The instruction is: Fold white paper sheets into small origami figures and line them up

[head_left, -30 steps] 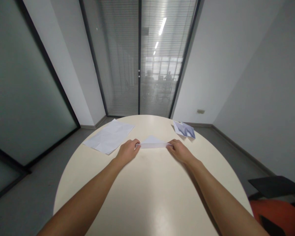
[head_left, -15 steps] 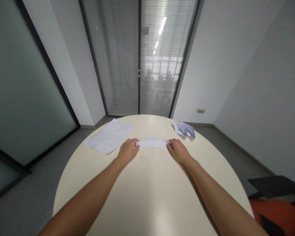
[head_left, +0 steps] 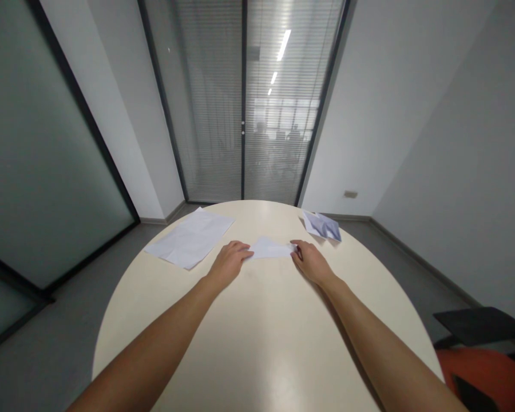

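Note:
A small folded sheet of white paper [head_left: 269, 248] lies near the middle of the table, with a low peak at its far side and a straight near edge. At its left end, my left hand [head_left: 229, 263] has its fingers and thumb stretched forward, closed on the paper's edge. My right hand [head_left: 311, 262] pinches the right end between curled fingers and thumb. The fingertips partly cover both ends of the paper.
A larger white sheet [head_left: 191, 237] lies flat at the table's left. A creased, folded paper [head_left: 321, 226] stands partly raised at the far right. The round cream table [head_left: 257, 343] fills the foreground, and a red and black chair [head_left: 484, 372] stands at lower right.
My left hand has shifted slightly right, its fingers now straighter over the left end of the folded paper. Less of the near strip shows there. My right hand has barely moved.

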Demonstrator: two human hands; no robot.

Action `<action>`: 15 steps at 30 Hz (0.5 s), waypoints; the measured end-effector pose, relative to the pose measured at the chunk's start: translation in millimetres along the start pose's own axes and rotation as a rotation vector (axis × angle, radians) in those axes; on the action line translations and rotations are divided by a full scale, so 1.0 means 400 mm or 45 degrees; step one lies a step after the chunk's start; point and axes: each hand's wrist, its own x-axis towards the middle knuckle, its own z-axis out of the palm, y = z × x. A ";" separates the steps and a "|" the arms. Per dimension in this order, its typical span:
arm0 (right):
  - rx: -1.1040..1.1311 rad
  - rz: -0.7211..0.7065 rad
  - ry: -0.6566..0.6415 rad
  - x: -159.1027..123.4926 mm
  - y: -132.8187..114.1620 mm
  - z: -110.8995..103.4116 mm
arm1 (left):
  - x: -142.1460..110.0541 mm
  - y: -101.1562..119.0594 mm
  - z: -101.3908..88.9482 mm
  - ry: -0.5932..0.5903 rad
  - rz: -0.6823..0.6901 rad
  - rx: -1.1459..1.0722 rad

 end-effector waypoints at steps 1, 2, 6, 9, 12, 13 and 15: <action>-0.001 -0.003 0.013 -0.001 0.000 -0.001 | 0.003 -0.002 0.001 -0.024 0.032 -0.001; -0.009 -0.011 0.029 -0.002 0.000 -0.002 | 0.005 -0.003 0.002 -0.042 0.060 0.000; -0.120 -0.116 0.075 -0.005 -0.013 -0.012 | 0.008 -0.006 0.003 -0.068 0.134 0.000; -0.133 -0.267 0.014 -0.013 -0.045 -0.018 | 0.006 -0.002 0.001 -0.082 0.129 -0.010; -0.108 -0.439 -0.084 -0.029 -0.090 -0.019 | 0.003 0.007 -0.005 -0.090 0.112 -0.005; -0.108 -0.460 -0.096 -0.034 -0.103 -0.019 | 0.002 0.010 -0.007 -0.090 0.113 0.000; -0.063 -0.505 -0.193 -0.043 -0.122 -0.016 | -0.001 0.015 -0.011 -0.095 0.112 0.007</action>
